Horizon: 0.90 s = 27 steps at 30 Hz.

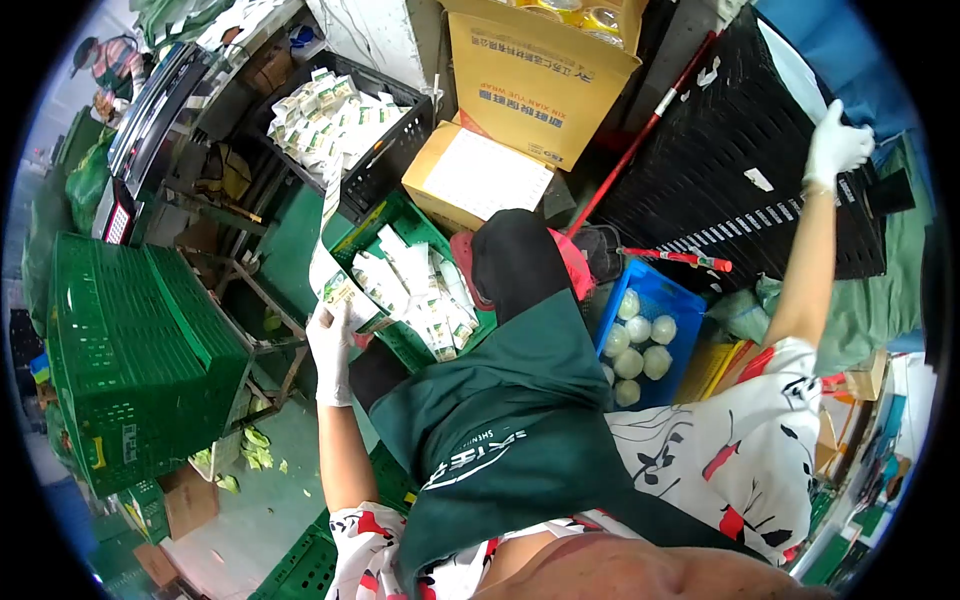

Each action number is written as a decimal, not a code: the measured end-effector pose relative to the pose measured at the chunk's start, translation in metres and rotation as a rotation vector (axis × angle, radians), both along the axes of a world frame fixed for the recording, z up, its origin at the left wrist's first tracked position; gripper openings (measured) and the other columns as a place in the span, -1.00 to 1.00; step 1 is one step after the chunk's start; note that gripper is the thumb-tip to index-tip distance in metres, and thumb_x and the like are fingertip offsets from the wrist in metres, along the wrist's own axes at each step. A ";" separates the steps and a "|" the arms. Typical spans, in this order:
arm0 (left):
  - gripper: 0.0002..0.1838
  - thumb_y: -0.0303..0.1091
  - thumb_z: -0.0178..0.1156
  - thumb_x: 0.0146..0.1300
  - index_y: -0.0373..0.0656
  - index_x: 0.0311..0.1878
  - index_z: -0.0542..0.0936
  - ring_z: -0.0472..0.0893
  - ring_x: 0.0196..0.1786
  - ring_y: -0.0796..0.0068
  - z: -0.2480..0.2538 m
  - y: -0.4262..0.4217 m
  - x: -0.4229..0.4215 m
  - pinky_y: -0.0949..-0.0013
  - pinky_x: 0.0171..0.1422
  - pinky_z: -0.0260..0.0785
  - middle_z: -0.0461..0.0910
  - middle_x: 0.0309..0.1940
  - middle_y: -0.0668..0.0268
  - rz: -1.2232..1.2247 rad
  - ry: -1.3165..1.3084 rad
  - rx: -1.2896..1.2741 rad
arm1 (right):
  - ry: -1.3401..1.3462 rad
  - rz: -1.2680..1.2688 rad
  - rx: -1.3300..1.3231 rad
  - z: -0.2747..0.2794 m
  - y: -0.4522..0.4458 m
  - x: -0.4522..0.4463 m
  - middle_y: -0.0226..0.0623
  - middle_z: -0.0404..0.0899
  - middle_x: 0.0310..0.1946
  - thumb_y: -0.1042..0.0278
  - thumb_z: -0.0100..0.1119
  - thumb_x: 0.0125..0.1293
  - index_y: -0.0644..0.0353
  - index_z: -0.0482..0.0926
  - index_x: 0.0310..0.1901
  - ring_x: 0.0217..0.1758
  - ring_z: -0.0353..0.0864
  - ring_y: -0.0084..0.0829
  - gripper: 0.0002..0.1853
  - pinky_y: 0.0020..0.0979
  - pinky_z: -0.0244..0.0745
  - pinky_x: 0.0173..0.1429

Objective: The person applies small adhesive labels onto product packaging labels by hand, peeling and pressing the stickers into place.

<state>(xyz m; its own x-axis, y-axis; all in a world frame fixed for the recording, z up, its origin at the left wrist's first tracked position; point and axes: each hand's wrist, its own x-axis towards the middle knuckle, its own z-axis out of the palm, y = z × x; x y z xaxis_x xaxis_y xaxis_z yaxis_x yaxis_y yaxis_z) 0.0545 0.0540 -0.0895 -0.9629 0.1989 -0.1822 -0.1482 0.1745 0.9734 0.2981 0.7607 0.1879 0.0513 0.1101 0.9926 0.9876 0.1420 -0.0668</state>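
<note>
My left hand (332,345), in a white glove, is closed on a strip of printed labels (328,270). The strip runs up toward a black crate (385,165) heaped with similar white printed packets or labels (335,115). Just right of this hand, a green crate (405,215) holds more white-and-green printed pieces (425,290). My right hand (838,148), also gloved, reaches far out to the stack of black crates (690,170), beside a blue cover. Its fingers look apart, and I see nothing held in them.
A brown carton (540,100) and a smaller box (480,175) stand ahead. Round wrapped items fill a blue crate (675,375) at my right. A red pole (640,135) leans by the black stack. Green crates (140,350) are stacked at left. Another person (110,70) is at the far left.
</note>
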 end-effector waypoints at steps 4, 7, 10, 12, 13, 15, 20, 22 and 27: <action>-0.74 -0.36 0.20 0.43 -0.26 0.09 0.63 0.29 -0.63 0.83 0.005 -0.002 0.004 0.64 -0.60 0.05 0.62 -0.40 0.46 0.006 -0.013 -0.009 | -0.021 1.250 -0.471 -0.114 -0.174 -0.081 -0.08 0.53 -0.46 0.29 0.16 0.28 0.31 0.58 -0.30 -0.36 0.58 -0.25 -0.78 -0.25 0.48 -0.15; -0.71 -0.36 0.20 0.42 -0.29 0.11 0.61 0.39 -0.57 0.82 0.033 -0.001 0.013 0.65 -0.54 0.19 0.68 -0.30 0.41 -0.013 -0.102 -0.063 | -0.436 0.974 -1.335 -0.301 -0.184 -0.116 -0.17 0.62 -0.35 0.16 0.21 0.26 0.17 0.63 -0.34 -0.23 0.61 -0.10 -0.77 -0.12 0.50 -0.12; -0.71 -0.33 0.21 0.41 -0.30 0.10 0.61 0.33 -0.60 0.82 0.038 -0.007 0.012 0.64 -0.57 0.13 0.66 -0.33 0.42 0.007 -0.096 -0.095 | -0.124 0.954 -1.824 -0.434 -0.211 -0.145 -0.10 0.60 -0.57 -0.30 0.39 0.10 0.29 0.59 -0.60 -0.46 0.58 -0.21 -0.35 -0.15 0.43 -0.26; -0.73 -0.34 0.22 0.41 -0.29 0.07 0.62 0.26 -0.63 0.83 0.039 -0.004 0.016 0.64 -0.60 0.06 0.64 -0.38 0.44 0.038 -0.096 -0.085 | 0.025 0.771 -1.983 -0.471 -0.228 -0.161 -0.09 0.70 -0.42 -0.26 0.46 0.03 0.36 0.72 -0.39 -0.30 0.66 -0.27 -0.36 -0.23 0.53 -0.10; -0.73 -0.34 0.22 0.41 -0.29 0.07 0.62 0.27 -0.63 0.84 0.038 -0.007 0.016 0.64 -0.60 0.06 0.64 -0.38 0.44 0.040 -0.108 -0.089 | 0.186 0.708 -2.076 -0.487 -0.235 -0.171 -0.12 0.71 -0.40 -0.22 0.48 0.03 0.36 0.73 -0.36 -0.28 0.67 -0.27 -0.38 -0.22 0.54 -0.08; -0.75 -0.36 0.22 0.41 -0.28 0.06 0.63 0.26 -0.64 0.85 0.032 -0.009 0.016 0.65 -0.61 0.05 0.64 -0.37 0.43 0.048 -0.123 -0.090 | 0.361 0.662 -2.118 -0.524 -0.238 -0.184 -0.18 0.70 -0.41 -0.13 0.50 0.04 0.35 0.73 -0.34 -0.31 0.67 -0.26 -0.45 -0.22 0.56 -0.09; -0.78 -0.38 0.21 0.41 -0.27 0.03 0.64 0.28 -0.61 0.85 0.025 -0.013 0.015 0.65 -0.60 0.05 0.65 -0.36 0.44 0.078 -0.184 -0.070 | 0.135 0.583 -2.095 -0.576 -0.232 -0.194 -0.32 0.59 -0.55 0.04 0.51 0.04 0.30 0.71 -0.40 -0.53 0.56 -0.32 -0.60 -0.27 0.53 -0.29; -0.78 -0.38 0.22 0.41 -0.27 0.03 0.64 0.29 -0.61 0.86 0.022 -0.015 0.015 0.65 -0.60 0.05 0.65 -0.36 0.43 0.101 -0.191 -0.072 | 0.301 0.529 -2.160 -0.578 -0.236 -0.193 -0.31 0.58 -0.56 0.14 0.47 0.06 0.29 0.70 -0.43 -0.53 0.54 -0.37 -0.68 -0.28 0.49 -0.34; -0.80 -0.37 0.23 0.41 -0.26 -0.01 0.64 0.29 -0.61 0.85 0.005 -0.020 0.008 0.66 -0.60 0.05 0.63 -0.39 0.45 0.092 -0.196 -0.018 | 0.572 0.618 -2.122 -0.563 -0.245 -0.194 -0.24 0.61 -0.55 0.43 0.25 0.13 0.33 0.67 -0.45 -0.54 0.54 -0.35 -0.87 -0.30 0.42 -0.40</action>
<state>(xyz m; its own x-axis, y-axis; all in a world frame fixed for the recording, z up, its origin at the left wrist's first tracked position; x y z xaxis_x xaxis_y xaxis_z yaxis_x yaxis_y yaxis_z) 0.0627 0.0343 -0.0842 -0.9228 0.1070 -0.3702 -0.3501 0.1682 0.9215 0.1037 0.5153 -0.3751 -0.2497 0.7402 -0.6244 0.6971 -0.3102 -0.6464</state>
